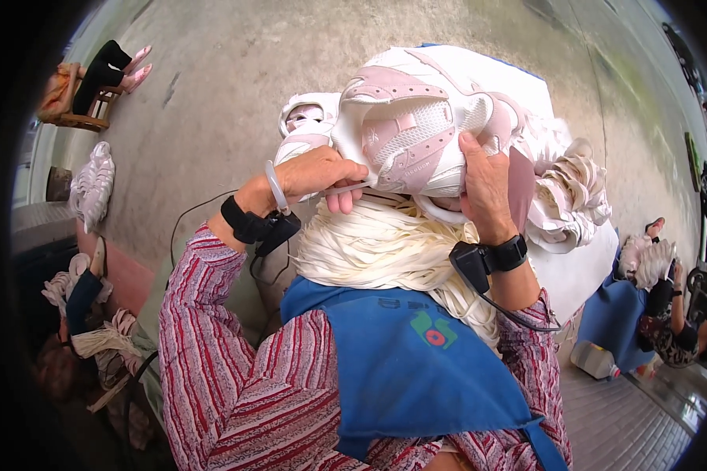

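Laces (385, 243) heaped cream-white on my blue apron (416, 361), pink-and-white mesh sneaker (416, 129) clasped by my right hand (485, 184), left hand (322, 177) pinching one lace end.

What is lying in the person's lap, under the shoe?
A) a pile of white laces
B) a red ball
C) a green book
A: a big pile of white laces lies on the blue apron, just below the pink-and-white shoe that both hands hold up.

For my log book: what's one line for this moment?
left hand: pinching lace | right hand: gripping pink-white shoe | lap: pile of laces on blue apron
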A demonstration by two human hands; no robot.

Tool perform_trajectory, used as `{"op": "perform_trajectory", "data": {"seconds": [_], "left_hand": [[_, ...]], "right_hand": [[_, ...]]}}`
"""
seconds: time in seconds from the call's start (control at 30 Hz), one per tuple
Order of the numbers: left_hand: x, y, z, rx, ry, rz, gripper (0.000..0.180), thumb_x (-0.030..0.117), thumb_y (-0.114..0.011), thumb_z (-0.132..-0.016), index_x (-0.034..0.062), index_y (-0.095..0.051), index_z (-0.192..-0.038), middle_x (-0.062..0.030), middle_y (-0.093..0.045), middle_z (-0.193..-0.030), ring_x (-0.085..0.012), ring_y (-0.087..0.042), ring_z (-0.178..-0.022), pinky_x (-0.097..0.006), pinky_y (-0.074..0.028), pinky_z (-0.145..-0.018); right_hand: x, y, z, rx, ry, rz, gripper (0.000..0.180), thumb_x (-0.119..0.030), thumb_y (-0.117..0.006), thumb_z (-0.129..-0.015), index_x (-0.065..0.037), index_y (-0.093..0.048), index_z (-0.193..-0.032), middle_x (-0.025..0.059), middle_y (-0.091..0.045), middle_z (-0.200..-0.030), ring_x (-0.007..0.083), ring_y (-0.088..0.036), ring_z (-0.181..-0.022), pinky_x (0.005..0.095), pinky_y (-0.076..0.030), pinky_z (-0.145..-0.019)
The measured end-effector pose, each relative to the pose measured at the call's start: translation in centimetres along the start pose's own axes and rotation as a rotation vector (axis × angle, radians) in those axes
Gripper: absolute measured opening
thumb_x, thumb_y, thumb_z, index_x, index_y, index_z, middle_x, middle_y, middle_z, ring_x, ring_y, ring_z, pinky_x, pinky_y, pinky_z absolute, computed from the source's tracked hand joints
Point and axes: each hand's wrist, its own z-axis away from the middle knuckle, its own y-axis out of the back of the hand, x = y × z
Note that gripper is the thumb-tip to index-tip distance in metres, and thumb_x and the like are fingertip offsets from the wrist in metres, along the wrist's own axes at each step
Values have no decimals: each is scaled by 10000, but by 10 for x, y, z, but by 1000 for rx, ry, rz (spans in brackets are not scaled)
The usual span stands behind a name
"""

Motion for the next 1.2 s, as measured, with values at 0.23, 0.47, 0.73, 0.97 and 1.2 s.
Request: {"op": "perform_trajectory", "data": {"seconds": [0.23,0.47,0.73,0.97,1.2], "left_hand": [[-5,-1,4,99,34,13,233,178,-667,-775,-55,-665,-769,-98,-674,-692,-113,-619,-573,-234,-490,-534],[-3,-4,8,184,-67,-149,233,167,-687,-753,-62,-643,-742,-97,-652,-633,-107,-627,-564,-236,-506,-519],[-9,-6,3,242,-119,-197,206,156,-692,-753,-36,-635,-702,-92,-661,-624,-121,-625,-533,-239,-499,-520],[-10,-18,10,410,-267,-318,179,132,-680,-754,-31,-647,-687,-103,-663,-620,-138,-640,-549,-257,-501,-549],[-16,-23,11,474,-336,-355,140,128,-681,-704,-7,-658,-675,-109,-649,-612,-180,-642,-567,-270,-504,-562]], "right_hand": [[8,0,-4,41,469,653,257,-171,-535,-938,59,-610,-1022,159,-639,-804,229,-583,-740,348,-463,-703],[4,-1,1,41,534,750,210,-119,-525,-940,51,-601,-1035,193,-622,-754,292,-583,-681,368,-463,-661],[11,6,-5,58,782,1001,198,-136,-530,-956,27,-605,-1040,240,-621,-722,408,-590,-602,420,-449,-546],[6,4,-7,-3,692,943,160,-93,-534,-934,43,-592,-996,276,-618,-765,460,-615,-720,439,-473,-589],[-5,7,19,-59,583,886,173,-105,-539,-936,44,-591,-1007,250,-609,-735,415,-563,-615,413,-463,-598]]}}
